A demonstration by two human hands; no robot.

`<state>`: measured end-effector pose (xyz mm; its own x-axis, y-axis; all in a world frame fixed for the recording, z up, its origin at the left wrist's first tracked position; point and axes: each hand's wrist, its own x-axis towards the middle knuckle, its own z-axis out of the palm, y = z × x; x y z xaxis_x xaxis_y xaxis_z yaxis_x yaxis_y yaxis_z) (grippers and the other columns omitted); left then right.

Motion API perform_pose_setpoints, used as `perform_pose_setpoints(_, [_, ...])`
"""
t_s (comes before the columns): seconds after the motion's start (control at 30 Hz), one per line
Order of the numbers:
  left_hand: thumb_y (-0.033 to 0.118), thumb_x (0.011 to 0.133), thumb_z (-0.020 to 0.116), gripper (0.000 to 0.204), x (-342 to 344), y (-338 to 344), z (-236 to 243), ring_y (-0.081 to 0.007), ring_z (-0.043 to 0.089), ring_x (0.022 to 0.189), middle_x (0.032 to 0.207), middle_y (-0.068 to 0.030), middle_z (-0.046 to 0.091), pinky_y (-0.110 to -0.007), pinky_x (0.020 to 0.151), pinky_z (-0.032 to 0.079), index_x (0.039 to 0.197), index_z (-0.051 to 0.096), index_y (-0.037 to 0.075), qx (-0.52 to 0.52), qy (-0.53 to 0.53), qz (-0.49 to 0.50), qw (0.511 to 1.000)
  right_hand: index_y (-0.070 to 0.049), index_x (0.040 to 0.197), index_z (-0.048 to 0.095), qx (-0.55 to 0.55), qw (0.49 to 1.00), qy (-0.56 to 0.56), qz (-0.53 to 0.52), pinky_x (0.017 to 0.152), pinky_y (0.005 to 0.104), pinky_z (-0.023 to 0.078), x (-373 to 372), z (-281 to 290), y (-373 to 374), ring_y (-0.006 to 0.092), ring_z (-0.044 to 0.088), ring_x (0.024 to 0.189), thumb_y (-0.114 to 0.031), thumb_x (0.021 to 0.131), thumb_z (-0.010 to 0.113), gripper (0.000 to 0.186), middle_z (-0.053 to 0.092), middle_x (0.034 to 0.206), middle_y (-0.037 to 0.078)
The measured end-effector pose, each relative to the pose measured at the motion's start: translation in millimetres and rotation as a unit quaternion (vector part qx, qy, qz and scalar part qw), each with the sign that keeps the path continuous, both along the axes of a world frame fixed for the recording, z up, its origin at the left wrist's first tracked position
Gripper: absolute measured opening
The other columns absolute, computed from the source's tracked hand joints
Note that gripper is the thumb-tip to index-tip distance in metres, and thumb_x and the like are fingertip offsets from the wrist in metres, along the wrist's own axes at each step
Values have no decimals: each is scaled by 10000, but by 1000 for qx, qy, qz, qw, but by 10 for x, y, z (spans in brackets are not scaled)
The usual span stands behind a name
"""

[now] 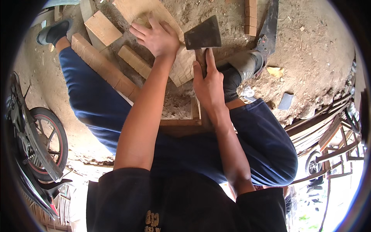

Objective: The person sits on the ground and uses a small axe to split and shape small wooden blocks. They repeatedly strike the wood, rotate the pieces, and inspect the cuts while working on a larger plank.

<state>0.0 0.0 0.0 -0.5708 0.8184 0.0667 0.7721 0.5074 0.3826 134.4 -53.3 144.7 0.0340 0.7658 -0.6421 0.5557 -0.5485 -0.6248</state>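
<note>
My left hand [156,38] lies on a thick pale wooden board [177,71], its fingers spread over the wood near a rounded yellowish patch. The board slants from the top middle down toward the gap between my knees. In my right hand [210,83] is a hatchet [203,34] with a broad dark head, gripped by its short handle close under the head. My thumb and index finger stretch along that handle. The hatchet head is just right of the board's edge; whether it touches the wood I cannot tell.
Left of the board lie a flat wood block [103,28], a long notched wooden strip [102,65] and a shorter one [134,61]. A handsaw [269,27] rests by my right foot, near another notched piece [250,17]. A motorcycle wheel [48,143] stands far left.
</note>
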Motion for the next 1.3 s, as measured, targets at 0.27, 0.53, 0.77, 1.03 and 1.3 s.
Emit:
perform_pose_setpoints(0.27, [226,982,452,514,141,-25,-37,-645,152,1405,1485,-457,181,-700,1041,283,1459,442,35,21,-20,4,1000,-9,1529,344,107,992,-38,45,718,507,542,54,-4,-43,512,675,862,-120,988,555,592,679,890,348])
perform_pose_setpoints(0.53, [227,971,473,520,-36,5,11,-642,145,1409,1492,-461,176,-687,1057,270,1454,445,34,29,-19,1,999,34,1523,337,41,999,17,-20,712,489,541,-103,207,98,492,690,860,-114,980,553,603,669,903,367])
perform_pose_setpoints(0.77, [232,972,470,536,-31,-12,39,-636,134,1420,1503,-454,175,-688,1065,260,1467,422,35,14,-26,6,1000,26,1521,346,76,996,31,-28,809,474,538,-44,56,32,510,669,955,-141,993,559,592,667,969,382])
perform_pose_setpoints(1.03, [265,972,464,556,-5,-5,30,-621,108,1442,1510,-448,176,-720,1054,260,1478,410,40,6,-22,3,1000,96,1473,395,46,998,-9,34,905,406,524,-18,-61,-85,432,665,1131,-209,997,579,595,645,1128,389])
perform_pose_setpoints(1.3, [233,898,597,770,-147,-64,-10,-619,184,1398,1466,-421,217,-714,1067,286,1534,218,23,19,-44,-9,999,70,1507,367,120,993,9,-13,592,368,543,273,-136,-4,222,671,590,-249,1005,575,630,697,795,210])
